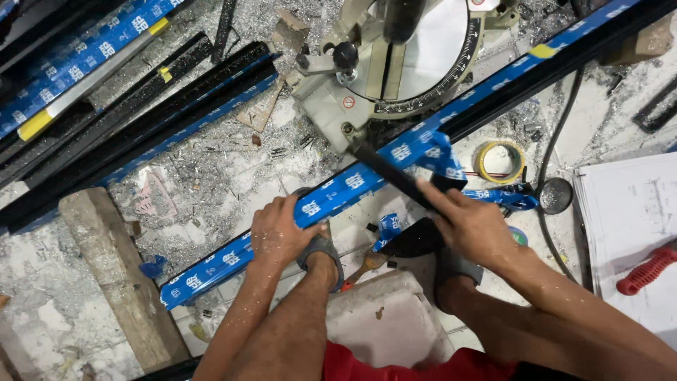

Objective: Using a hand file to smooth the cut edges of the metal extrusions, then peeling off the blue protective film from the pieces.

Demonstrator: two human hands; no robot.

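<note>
A long metal profile wrapped in blue printed film lies diagonally across the floor and runs under a mitre saw. My left hand presses down on the profile near its lower end. My right hand pinches a loose strip of the blue film, which is lifted off and shows the black metal beneath. My knee and foot in a grey sandal sit just below the profile.
More black and blue-wrapped profiles lie at the upper left. A wooden block is at lower left. A roll of tape, a cable, paper sheets and a red-handled tool lie on the right. Metal shavings cover the floor.
</note>
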